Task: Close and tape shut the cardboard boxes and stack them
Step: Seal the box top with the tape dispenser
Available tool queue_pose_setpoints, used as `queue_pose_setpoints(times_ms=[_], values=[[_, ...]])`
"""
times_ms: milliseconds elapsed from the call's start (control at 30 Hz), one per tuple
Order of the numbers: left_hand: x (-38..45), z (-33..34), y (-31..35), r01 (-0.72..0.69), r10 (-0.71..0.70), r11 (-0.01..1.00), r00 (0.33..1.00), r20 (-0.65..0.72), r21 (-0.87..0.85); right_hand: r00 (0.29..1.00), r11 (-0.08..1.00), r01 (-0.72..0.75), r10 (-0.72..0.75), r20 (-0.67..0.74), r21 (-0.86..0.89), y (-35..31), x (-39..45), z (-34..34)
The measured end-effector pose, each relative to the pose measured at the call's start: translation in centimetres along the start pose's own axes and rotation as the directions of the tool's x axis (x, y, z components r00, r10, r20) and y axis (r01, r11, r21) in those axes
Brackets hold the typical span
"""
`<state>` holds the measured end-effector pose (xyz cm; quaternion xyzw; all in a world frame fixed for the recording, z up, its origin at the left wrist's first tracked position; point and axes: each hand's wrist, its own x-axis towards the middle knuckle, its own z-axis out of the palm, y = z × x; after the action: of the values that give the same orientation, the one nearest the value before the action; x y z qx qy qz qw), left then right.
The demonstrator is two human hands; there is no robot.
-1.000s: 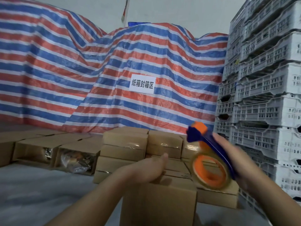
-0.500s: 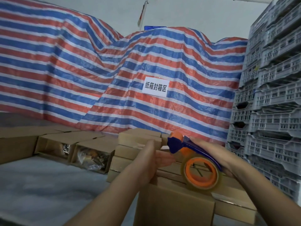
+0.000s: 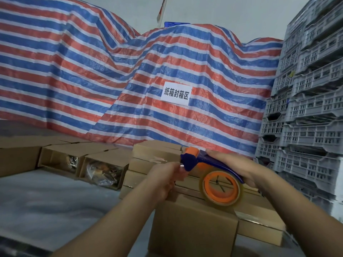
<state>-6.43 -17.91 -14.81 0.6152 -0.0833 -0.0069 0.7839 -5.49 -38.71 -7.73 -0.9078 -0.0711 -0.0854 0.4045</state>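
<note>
Two hands busy: right hand (image 3: 239, 166) wrapped round tape dispenser (image 3: 209, 170) handle, left hand (image 3: 167, 178) pinching at tape end. Cardboard box (image 3: 193, 225) likely light, stiff; best held by side walls. Tape sticky, flimsy.

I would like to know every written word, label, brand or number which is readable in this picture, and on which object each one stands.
"纸箱封箱区": black characters on a white paper sign fixed to the striped red, white and blue tarpaulin.

No other text is readable: none shows on the cardboard boxes, the tape dispenser or the grey plastic crates.
</note>
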Motion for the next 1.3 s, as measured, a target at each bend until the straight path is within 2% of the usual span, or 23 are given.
queue_pose_setpoints(times_ms=[200, 367, 567, 667, 733, 800, 867, 933, 1000, 1300], values=[[0.0, 0.1, -0.1, -0.036, 0.013, 0.994, 0.976, -0.217, -0.103, 0.981, 0.999, -0.053, 0.049, 0.186, 0.014, -0.5, -0.2, -2.2], [0.2, 0.1, -0.5, -0.048, 0.012, 0.987, 0.973, -0.229, -0.153, 0.989, 0.999, -0.020, 0.026, 0.148, -0.041, 0.7, -0.7, -2.7], [0.3, -0.1, -1.2, -0.110, 0.006, 0.944, 0.948, -0.319, -0.310, 0.971, 0.960, 0.039, 0.029, 0.236, -0.278, -1.9, -0.3, -1.7], [0.5, -0.6, -1.3, -0.103, -0.056, 0.872, 0.951, -0.305, -0.479, 0.948, 0.960, 0.064, 0.026, 0.318, -0.271, -3.1, 0.4, -0.4], [0.9, -1.2, -1.5, -0.073, -0.066, 0.865, 0.964, -0.257, -0.497, 0.942, 0.941, 0.085, 0.031, 0.335, -0.327, -3.8, 0.7, 0.6], [1.3, -2.0, -1.7, -0.057, -0.037, 0.939, 0.964, -0.265, -0.340, 0.945, 0.915, 0.098, 0.038, 0.324, -0.392, -4.1, 0.9, 1.0], [1.6, -3.3, -2.2, -0.074, 0.044, 0.995, 0.930, -0.366, -0.069, 0.947, 0.914, 0.092, 0.042, 0.319, -0.395, -3.9, 1.0, 0.9], [1.4, -4.6, -3.0, -0.088, 0.145, 0.983, 0.909, -0.391, 0.161, 0.947, 0.923, 0.083, 0.045, 0.317, -0.377, -3.6, 1.1, 0.7], [1.3, -5.5, -4.0, -0.086, 0.194, 0.951, 0.916, -0.352, 0.298, 0.945, 0.929, 0.075, 0.050, 0.323, -0.364, -3.4, 1.4, 0.7], [1.8, -6.1, -6.1, -0.064, 0.195, 0.925, 0.926, -0.323, 0.374, 0.937, 0.912, 0.030, 0.117, 0.330, -0.410, -3.8, 2.2, 1.3]])
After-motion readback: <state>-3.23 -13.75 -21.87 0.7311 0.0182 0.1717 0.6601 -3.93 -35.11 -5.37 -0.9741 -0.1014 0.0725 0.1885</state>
